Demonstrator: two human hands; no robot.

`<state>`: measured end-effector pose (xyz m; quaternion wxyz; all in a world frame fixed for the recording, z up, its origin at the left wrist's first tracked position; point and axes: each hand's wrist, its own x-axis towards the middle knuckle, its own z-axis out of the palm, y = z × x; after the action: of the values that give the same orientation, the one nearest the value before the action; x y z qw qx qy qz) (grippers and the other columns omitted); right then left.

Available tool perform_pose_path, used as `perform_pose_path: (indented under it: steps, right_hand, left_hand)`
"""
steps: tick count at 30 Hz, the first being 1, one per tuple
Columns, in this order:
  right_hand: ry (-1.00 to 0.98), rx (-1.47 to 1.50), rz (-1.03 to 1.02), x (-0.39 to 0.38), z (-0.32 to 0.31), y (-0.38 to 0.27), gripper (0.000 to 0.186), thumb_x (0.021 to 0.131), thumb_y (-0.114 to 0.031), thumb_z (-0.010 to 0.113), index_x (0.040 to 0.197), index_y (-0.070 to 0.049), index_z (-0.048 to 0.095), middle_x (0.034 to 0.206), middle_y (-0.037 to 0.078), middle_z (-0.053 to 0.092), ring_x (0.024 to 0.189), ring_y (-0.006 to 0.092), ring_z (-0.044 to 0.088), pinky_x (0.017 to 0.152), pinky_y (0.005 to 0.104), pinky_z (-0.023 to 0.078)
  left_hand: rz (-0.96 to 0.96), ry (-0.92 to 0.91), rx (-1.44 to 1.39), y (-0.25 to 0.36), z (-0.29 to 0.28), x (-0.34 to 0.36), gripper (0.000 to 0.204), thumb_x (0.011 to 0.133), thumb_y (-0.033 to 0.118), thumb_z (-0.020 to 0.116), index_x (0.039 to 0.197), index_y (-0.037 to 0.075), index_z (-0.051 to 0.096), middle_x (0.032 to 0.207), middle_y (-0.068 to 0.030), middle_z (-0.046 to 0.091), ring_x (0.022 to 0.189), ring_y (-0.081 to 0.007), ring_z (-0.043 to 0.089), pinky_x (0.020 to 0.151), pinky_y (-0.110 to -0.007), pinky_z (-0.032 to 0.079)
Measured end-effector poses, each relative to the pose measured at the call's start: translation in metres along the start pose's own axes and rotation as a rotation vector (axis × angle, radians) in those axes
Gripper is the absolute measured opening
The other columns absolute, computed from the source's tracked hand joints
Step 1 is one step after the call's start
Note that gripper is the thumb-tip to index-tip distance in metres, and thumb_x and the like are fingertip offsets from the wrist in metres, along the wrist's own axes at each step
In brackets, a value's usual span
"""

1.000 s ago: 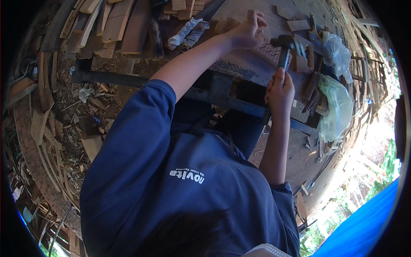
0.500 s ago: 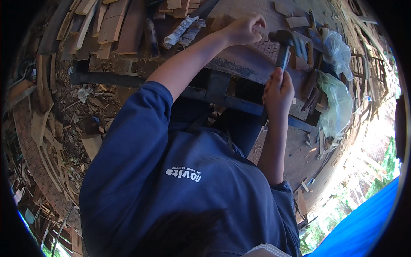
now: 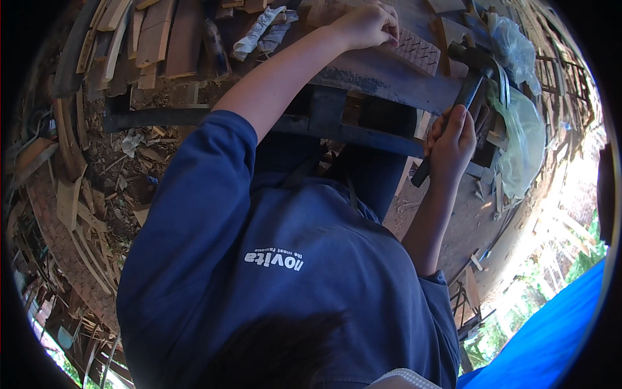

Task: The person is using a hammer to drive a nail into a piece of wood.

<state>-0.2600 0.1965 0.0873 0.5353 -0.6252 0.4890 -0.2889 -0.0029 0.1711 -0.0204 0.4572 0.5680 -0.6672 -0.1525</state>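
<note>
My left hand [image 3: 368,26] reaches out to the top of the view, fingers pressed down on a small wooden piece with a carved cross-hatch pattern [image 3: 420,52]. That piece lies on a dark worn workbench plank [image 3: 379,76]. My right hand [image 3: 450,139] is closed round the dark handle of a hammer [image 3: 468,78]. The hammer's head is raised just right of the patterned piece, above the bench edge. My blue shirt fills the lower middle of the view and hides what lies below the bench.
Wooden slats and offcuts [image 3: 155,39] are piled at the upper left, beside a crumpled rag [image 3: 259,29]. A translucent plastic bag [image 3: 525,142] hangs at the right of the bench. Wood scraps [image 3: 71,201] litter the dirt ground at left. A blue sheet [image 3: 551,337] shows at lower right.
My right hand and the hammer have shifted a little to the right, with the head leaning right. My left hand stays on the patterned wooden piece, now slightly higher in view.
</note>
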Motion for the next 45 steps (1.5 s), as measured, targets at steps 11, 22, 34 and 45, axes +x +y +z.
perform_pose_path:
  steps: [11, 22, 34, 45]
  right_hand:
    - [-0.092, -0.044, -0.026, -0.002, 0.018, 0.002, 0.036, 0.104, -0.038, 0.045, 0.083, -0.009, 0.049, 0.060, -0.003, 0.046, 0.043, 0.0037, 0.042, 0.038, 0.0200, 0.034]
    - [-0.109, -0.197, -0.082, 0.017, 0.035, -0.004, 0.041, 0.103, -0.040, 0.048, 0.082, -0.005, 0.052, 0.059, -0.001, 0.049, 0.050, 0.0050, 0.046, 0.046, 0.0234, 0.037]
    - [-0.140, -0.267, 0.009, 0.018, 0.041, 0.002, 0.042, 0.104, -0.036, 0.047, 0.081, -0.002, 0.049, 0.062, 0.005, 0.050, 0.056, 0.0121, 0.049, 0.054, 0.0313, 0.041]
    - [-0.172, -0.013, 0.105, 0.010, 0.005, 0.008, 0.033, 0.105, -0.034, 0.043, 0.083, -0.009, 0.047, 0.059, -0.003, 0.045, 0.043, 0.0042, 0.041, 0.037, 0.0209, 0.033]
  left_hand:
    - [-0.145, -0.084, -0.172, 0.002, -0.014, 0.005, 0.007, 0.073, 0.003, 0.076, 0.074, 0.001, 0.070, 0.094, -0.0126, 0.066, 0.098, -0.0288, 0.062, 0.085, -0.037, 0.052]
    - [-0.377, 0.157, -0.472, -0.020, -0.014, 0.005, 0.017, 0.091, -0.005, 0.046, 0.105, 0.002, 0.052, 0.099, -0.0090, 0.060, 0.100, -0.0206, 0.060, 0.094, -0.034, 0.047]
    - [-0.403, 0.242, -0.646, -0.018, -0.013, 0.004, 0.029, 0.083, -0.010, 0.036, 0.106, 0.000, 0.051, 0.103, -0.0112, 0.057, 0.102, -0.0214, 0.059, 0.098, -0.036, 0.046]
    - [-0.459, 0.176, -0.773, -0.024, -0.015, 0.005, 0.023, 0.085, -0.003, 0.040, 0.104, 0.001, 0.051, 0.101, -0.0088, 0.057, 0.098, -0.0200, 0.059, 0.092, -0.034, 0.047]
